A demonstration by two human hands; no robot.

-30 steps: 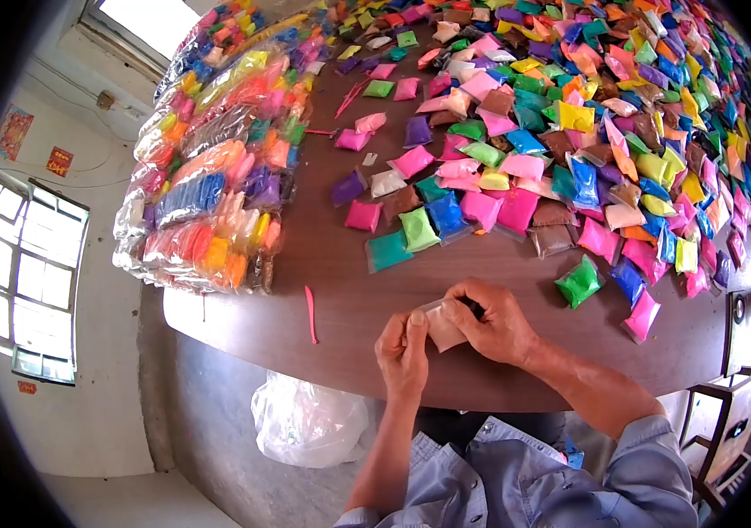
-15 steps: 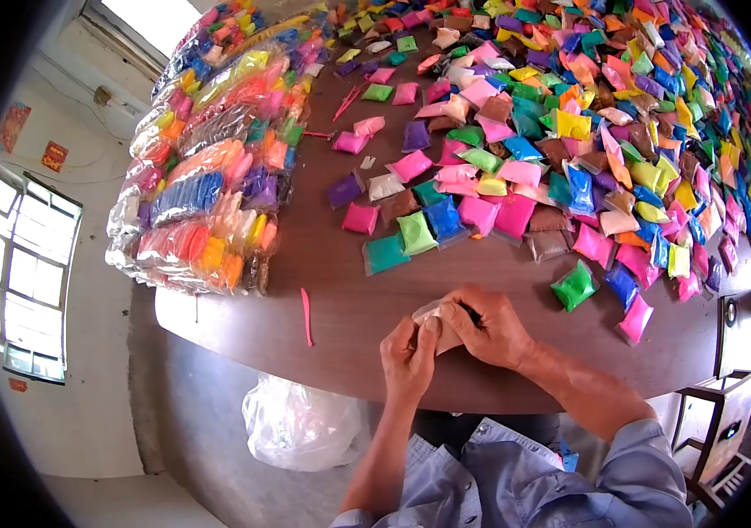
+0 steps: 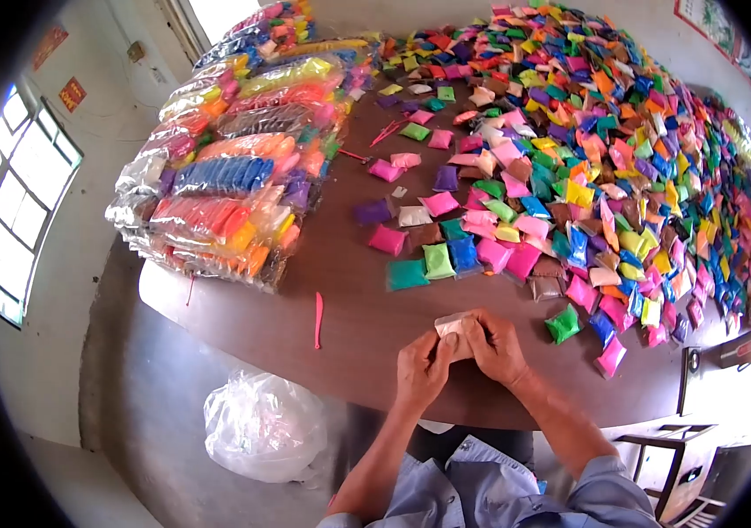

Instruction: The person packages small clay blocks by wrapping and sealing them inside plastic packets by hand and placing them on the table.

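Note:
Near the front edge of the brown table (image 3: 366,352), a small pale packet (image 3: 453,326) is pinched between both hands. My left hand (image 3: 424,370) has thumb and fingers closed on its left side. My right hand (image 3: 497,348) grips the right side, its fingers partly covering the packet. A green packet (image 3: 564,325) and a pink packet (image 3: 611,357) lie to the right of my hands. Beyond them spreads a big heap of coloured packets (image 3: 604,176). To the left, a pink plastic tool (image 3: 319,320) lies flat on the table.
Stacked clear bags of coloured packets (image 3: 226,176) stand at the table's left. A white plastic bag (image 3: 265,427) rests on the floor below the front edge. A wooden stool (image 3: 679,466) is at lower right, and a window (image 3: 23,207) is at far left.
The camera view has tilted and shifted, showing more of the wall behind the heap. Both hands still hold the pale packet, and more of its top shows than half a second ago.

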